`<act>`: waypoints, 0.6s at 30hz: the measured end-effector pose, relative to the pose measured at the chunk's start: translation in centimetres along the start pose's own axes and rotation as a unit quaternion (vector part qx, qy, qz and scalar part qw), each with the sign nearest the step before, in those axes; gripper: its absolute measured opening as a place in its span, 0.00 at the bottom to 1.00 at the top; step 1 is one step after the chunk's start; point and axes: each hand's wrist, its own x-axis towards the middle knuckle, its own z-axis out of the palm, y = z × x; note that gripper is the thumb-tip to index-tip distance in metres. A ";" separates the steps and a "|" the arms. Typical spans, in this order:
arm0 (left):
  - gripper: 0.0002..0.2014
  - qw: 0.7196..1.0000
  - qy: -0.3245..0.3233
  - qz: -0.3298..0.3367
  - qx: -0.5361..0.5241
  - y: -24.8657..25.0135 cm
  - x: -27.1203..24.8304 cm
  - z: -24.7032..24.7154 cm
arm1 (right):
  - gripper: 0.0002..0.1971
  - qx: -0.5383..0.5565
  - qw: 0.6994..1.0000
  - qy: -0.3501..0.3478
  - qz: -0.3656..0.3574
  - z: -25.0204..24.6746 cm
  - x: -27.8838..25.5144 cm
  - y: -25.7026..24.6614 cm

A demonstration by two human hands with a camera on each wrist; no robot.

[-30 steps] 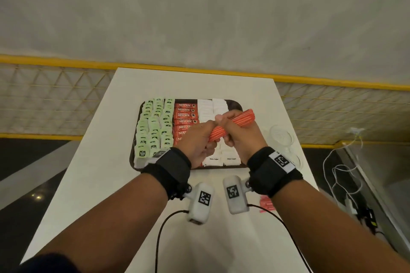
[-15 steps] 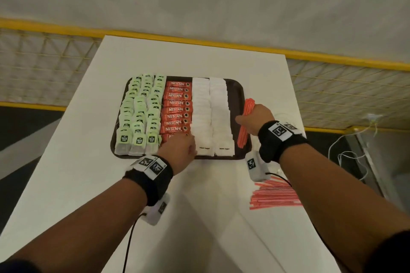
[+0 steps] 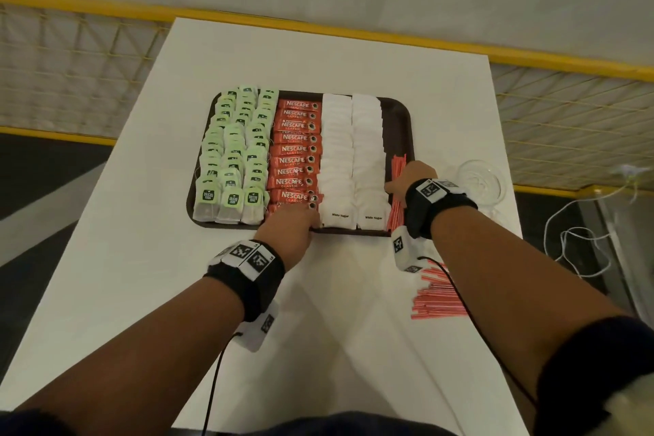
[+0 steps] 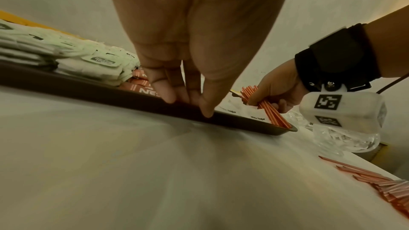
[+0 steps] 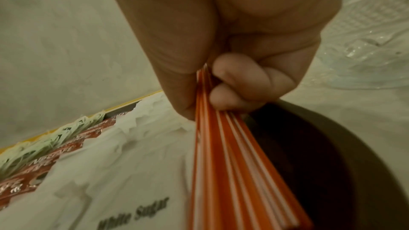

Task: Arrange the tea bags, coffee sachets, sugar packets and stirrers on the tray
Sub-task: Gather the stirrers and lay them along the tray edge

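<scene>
Down goes the striped orange-and-white stirrer bundle [image 3: 395,214] into the tray [image 3: 400,124] beside the sugar packets [image 3: 368,152], right hand [image 3: 416,175] clamped round it; left hand [image 3: 293,228] pinches the near rim

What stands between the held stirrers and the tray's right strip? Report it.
Nothing visible. The right hand grips the stirrers directly over the bare strip of the tray, right of the sugar packets; only dark tray floor lies beneath.

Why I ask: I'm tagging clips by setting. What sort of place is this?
Likely a staged hospitality-practice setup, not a working café: a plain white table by a yellow-railed mesh barrier, a tray of tea bags, coffee sachets and sugar packets, and loose white cables alongside.
</scene>
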 end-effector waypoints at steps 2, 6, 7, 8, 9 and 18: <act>0.13 1.000 -0.005 0.002 0.004 0.0 0.1 -0.1 | 0.19 -0.009 1.000 0.005 -0.007 0.1 -0.1 -0.1; 0.14 1.000 -0.017 0.004 0.014 0.1 0.3 -0.4 | 0.20 -0.003 1.000 0.019 -0.005 0.2 -0.1 -0.2; 0.14 1.000 -0.017 0.006 0.014 0.1 0.2 -0.5 | 0.21 -0.001 1.000 0.025 -0.005 0.1 -0.2 -0.3; 0.14 1.000 -0.017 0.010 0.014 0.1 0.2 -0.5 | 0.21 0.001 0.999 0.032 -0.004 0.1 -0.3 -0.3; 0.14 1.000 -0.022 0.012 0.014 0.0 0.2 -0.6 | 0.22 0.003 0.999 0.038 -0.001 0.0 -0.5 -0.3; 0.13 0.996 -0.036 0.060 0.051 0.3 0.6 -1.9 | 0.11 0.058 0.994 0.097 -0.003 -0.9 -4.5 1.0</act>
